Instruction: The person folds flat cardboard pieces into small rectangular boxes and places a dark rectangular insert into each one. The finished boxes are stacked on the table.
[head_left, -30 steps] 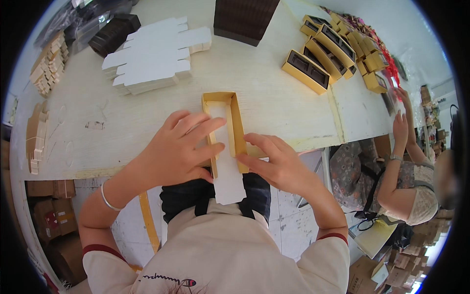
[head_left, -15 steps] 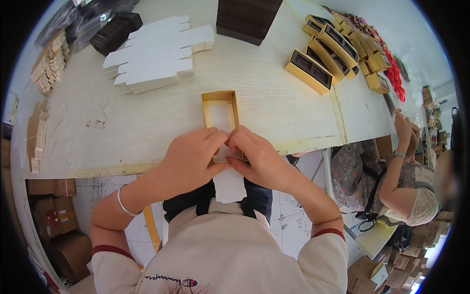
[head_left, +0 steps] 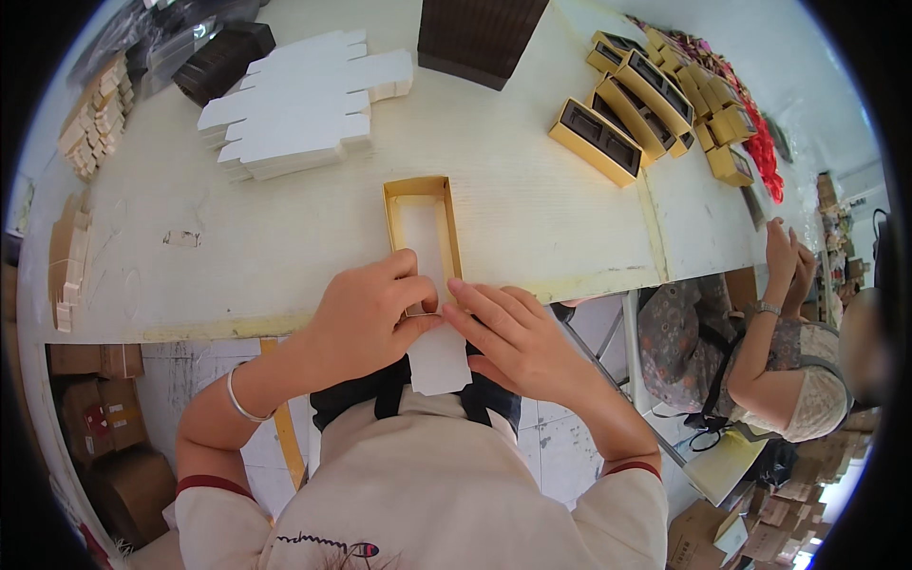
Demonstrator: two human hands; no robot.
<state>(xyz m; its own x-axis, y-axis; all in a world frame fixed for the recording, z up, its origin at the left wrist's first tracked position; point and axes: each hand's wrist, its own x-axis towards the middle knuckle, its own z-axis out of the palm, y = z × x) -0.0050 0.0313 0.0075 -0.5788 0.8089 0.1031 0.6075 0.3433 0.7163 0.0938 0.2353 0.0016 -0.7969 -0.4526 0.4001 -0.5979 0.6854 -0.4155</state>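
A narrow, gold-walled cardboard box (head_left: 453,242) with a white floor lies at the table's front edge in front of me. From its near end a white flap (head_left: 440,366) sticks out past the edge towards my lap. My left hand (head_left: 370,309) is closed on the box's near end, with thumb and bent fingers pinching the short wall. At the near right corner my right hand (head_left: 518,337) has its fingers stretched out, their tips against the box. The fingers hide part of the near end.
Flat white box blanks (head_left: 294,104) are stacked at the far left. A dark brown block (head_left: 480,43) stands at the back. Gold boxes with dark inserts (head_left: 598,142) are piled at the right. Folded card pieces (head_left: 68,261) line the left edge. Another person (head_left: 788,370) sits at the right.
My right hand has let go of its pinch on the near end, and its fingers have straightened and moved slightly right. My left hand still grips there. The box has shifted slightly left.
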